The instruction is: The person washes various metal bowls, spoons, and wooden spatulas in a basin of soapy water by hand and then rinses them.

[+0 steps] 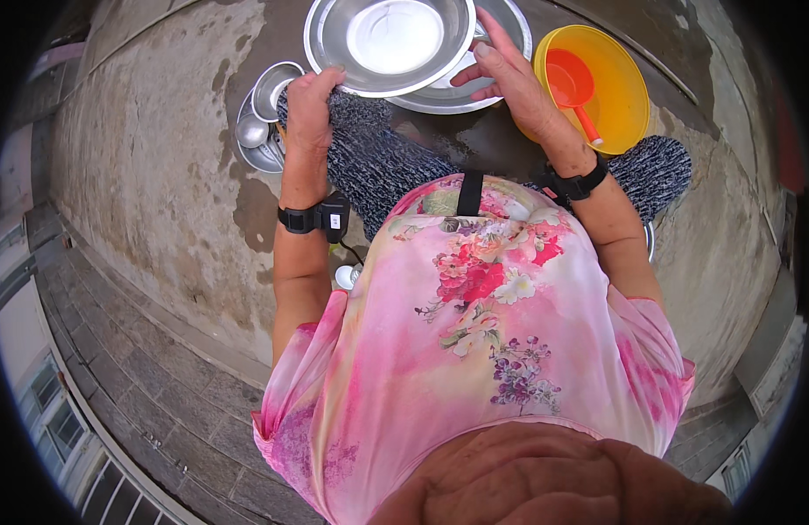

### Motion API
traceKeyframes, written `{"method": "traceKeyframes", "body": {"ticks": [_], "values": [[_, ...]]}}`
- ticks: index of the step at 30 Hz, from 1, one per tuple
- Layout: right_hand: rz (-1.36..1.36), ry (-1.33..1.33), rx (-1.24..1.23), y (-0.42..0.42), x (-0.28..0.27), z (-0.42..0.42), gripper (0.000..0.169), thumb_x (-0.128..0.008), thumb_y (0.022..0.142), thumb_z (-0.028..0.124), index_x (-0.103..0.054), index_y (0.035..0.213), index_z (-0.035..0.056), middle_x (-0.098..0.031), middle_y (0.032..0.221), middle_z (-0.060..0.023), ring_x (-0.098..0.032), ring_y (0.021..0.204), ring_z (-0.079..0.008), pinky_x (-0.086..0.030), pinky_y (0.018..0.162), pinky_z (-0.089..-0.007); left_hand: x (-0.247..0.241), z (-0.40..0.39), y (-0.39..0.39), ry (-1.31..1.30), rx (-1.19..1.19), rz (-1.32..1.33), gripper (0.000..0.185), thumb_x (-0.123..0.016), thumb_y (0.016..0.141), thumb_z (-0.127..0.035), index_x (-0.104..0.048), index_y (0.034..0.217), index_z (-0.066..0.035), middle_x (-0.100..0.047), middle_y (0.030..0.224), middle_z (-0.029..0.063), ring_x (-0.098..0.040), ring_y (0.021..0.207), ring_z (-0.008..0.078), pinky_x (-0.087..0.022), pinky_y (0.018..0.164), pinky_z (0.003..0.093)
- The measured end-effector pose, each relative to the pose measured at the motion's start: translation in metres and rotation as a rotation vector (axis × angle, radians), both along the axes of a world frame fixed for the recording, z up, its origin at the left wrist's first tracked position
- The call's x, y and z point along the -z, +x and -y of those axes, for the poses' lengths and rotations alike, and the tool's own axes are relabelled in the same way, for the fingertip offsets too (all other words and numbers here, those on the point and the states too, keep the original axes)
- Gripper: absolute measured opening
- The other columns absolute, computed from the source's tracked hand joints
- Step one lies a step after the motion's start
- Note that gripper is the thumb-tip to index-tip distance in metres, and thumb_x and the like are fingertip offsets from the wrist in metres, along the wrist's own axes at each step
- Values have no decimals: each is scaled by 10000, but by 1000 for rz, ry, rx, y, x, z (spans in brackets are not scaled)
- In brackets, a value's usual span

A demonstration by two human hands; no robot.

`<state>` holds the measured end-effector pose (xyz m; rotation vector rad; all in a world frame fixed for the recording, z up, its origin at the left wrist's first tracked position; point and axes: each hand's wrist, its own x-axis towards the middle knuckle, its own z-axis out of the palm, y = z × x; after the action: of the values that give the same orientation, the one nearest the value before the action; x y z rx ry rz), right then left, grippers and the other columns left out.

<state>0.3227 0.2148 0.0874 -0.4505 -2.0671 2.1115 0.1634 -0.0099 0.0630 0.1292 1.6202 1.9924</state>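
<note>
My left hand grips the near left rim of a shiny metal basin, its thumb over the edge. The basin is held above a second metal basin, which shows beneath it and to its right. Near the right rim of the upper basin is my right hand, its fingers spread and apart; some fingertips are partly hidden by the rim. To the right of that hand stands a yellow plastic basin with a red plastic dipper inside.
Left of my left hand, a small metal bowl and a metal ladle rest in a metal dish. The concrete floor has wet patches. A white object lies beside my left elbow.
</note>
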Motion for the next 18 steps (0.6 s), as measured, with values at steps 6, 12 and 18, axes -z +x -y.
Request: {"method": "traceKeyframes", "body": {"ticks": [6, 12, 18], "values": [[-208, -208, 362, 9, 21, -21, 484, -541, 846, 111, -434, 1305, 1, -568, 1182, -130, -558, 1060, -237, -448, 925, -344, 8, -67, 40, 5, 285, 10, 185, -602, 808, -124, -641, 864, 48, -658, 804, 71, -614, 701, 125, -480, 663, 247], [-352, -296, 397, 24, 36, -32, 533, -508, 826, 72, -395, 1340, -13, -544, 1226, -117, -519, 1125, -219, -412, 973, -333, 21, -86, 48, -7, 365, -7, 191, -612, 851, -155, -645, 859, 33, -644, 789, 46, -597, 688, 102, -467, 638, 233], [-369, -127, 451, 24, 33, -38, 559, -492, 798, 46, -385, 1343, -18, -542, 1224, -124, -518, 1128, -231, -415, 967, -338, 50, -78, 29, -78, 381, -105, 366, -466, 951, -303, -645, 878, 8, -635, 833, 54, -577, 724, 120, -456, 689, 248]]}}
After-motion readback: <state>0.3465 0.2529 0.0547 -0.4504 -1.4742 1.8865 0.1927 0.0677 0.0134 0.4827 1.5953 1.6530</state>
